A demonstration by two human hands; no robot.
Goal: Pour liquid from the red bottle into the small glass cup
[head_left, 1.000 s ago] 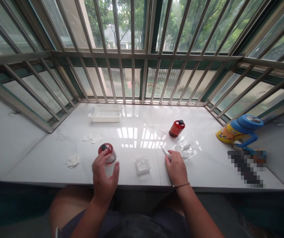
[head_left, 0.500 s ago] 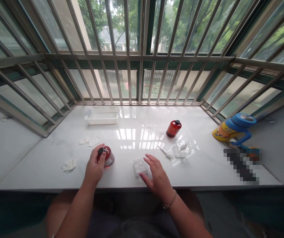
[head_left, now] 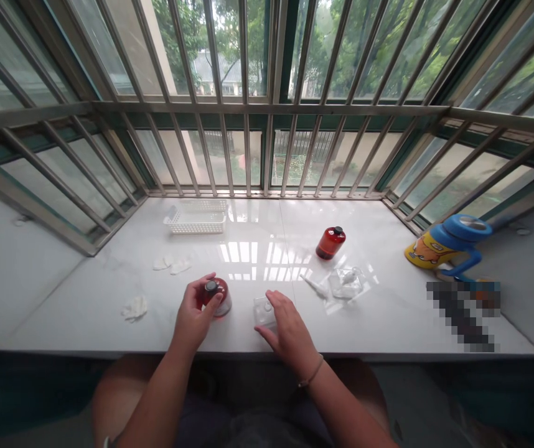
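My left hand (head_left: pixel 195 317) curls around the red bottle (head_left: pixel 218 297), thumb and fingers closed on its rounded, translucent body below the black cap; it leans on the white sill (head_left: pixel 84 305) near the front edge. My right hand (head_left: pixel 290 326) lies flat, fingers together, touching the clear box (head_left: pixel 263 309) beside it.

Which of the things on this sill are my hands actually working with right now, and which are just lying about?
In hand:
- left hand grips red bottle
- right hand rests on clear box

Lying about:
- second red bottle
- white basket
- crumpled wipes
- yellow-blue cup
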